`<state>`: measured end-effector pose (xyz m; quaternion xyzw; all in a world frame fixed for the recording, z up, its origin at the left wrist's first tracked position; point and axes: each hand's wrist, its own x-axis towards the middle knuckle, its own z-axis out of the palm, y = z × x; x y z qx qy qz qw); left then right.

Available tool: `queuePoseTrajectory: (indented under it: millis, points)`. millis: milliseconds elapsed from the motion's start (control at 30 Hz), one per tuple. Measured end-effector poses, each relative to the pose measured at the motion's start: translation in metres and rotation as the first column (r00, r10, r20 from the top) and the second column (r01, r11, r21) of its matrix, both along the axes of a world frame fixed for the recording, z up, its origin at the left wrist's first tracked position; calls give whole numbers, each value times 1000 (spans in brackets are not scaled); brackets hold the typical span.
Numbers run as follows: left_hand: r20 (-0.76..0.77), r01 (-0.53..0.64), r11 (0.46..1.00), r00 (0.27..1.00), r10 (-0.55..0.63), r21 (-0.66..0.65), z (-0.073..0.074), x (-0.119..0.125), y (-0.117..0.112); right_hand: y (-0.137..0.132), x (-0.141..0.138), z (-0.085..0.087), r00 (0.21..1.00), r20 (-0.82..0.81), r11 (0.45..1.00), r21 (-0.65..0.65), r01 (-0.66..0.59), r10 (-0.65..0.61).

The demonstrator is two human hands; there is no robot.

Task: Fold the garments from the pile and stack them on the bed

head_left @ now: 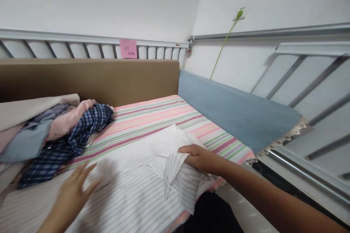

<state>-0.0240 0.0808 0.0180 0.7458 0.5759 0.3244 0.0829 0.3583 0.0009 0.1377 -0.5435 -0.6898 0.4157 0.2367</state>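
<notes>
A white garment with thin dark stripes, likely a shirt [131,185], lies spread over the striped cover. My right hand [198,158] is closed on a bunched part of it, lifting a fold toward the near right edge. Over the cloth's left half hovers my left hand [72,193], its fingers spread and slightly blurred, holding nothing. A shadow falls on the fabric beside it. The lower left end of the garment runs out of the picture.
A pile of clothes, with a blue plaid shirt [90,123] on its near side, lies at the left. The striped cover [153,114] meets a brown panel [131,80] behind and a blue padded cloth [218,102] at right. White radiators [93,47] line the wall; a green cord [222,45] hangs from an outlet.
</notes>
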Motion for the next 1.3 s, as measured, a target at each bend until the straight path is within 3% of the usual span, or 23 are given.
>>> queuePoseTrajectory:
  millis: [33,67,133,233,333,467,567,667,767,900,967,1067,1167,1233,1300]
  points:
    - [99,101,985,991,-87,-143,12,23,-8,6,-10,2,999,24,999,14,-39,39]
    - [243,242,936,953,-180,-256,25,48,-16,12,-20,5,996,37,997,26,-76,75]
    - [407,491,812,843,-352,-316,49,96,-32,22,-42,11,990,44,990,38,-135,133]
    - [481,585,737,780,-399,-337,74,135,-44,29,-59,9,983,73,984,42,-174,171]
    - [495,488,789,824,-276,-374,87,125,-38,23,-49,-17,978,177,980,143,-137,111]
    - [415,237,889,908,-59,-391,111,86,-28,10,-11,-86,933,328,915,403,2,-146]
    - [347,131,911,938,13,-390,131,71,-28,13,13,-132,891,344,883,454,118,-296]
    - [310,115,921,951,6,-372,139,70,-34,28,23,-143,865,342,867,462,185,-366]
    - [303,139,922,953,-25,-362,140,78,-44,45,24,-128,843,393,875,453,170,-367]
    - [304,185,928,949,-84,-322,139,87,-59,67,29,-106,830,497,934,351,72,-251]
    - [299,184,933,950,-87,-310,135,81,-62,78,39,-101,818,536,957,283,59,-209]
    - [270,164,935,960,-78,-314,122,49,-53,93,57,-94,809,562,977,204,64,-170]
    - [78,7,924,997,25,-381,98,-2,-38,100,63,-88,829,540,979,201,41,-145]
    - [-71,-116,891,993,94,-438,79,-36,-33,104,59,-91,848,516,974,227,-3,-118]
    - [-106,-194,855,981,162,-481,56,-64,-34,111,54,-105,869,489,965,255,-52,-83]
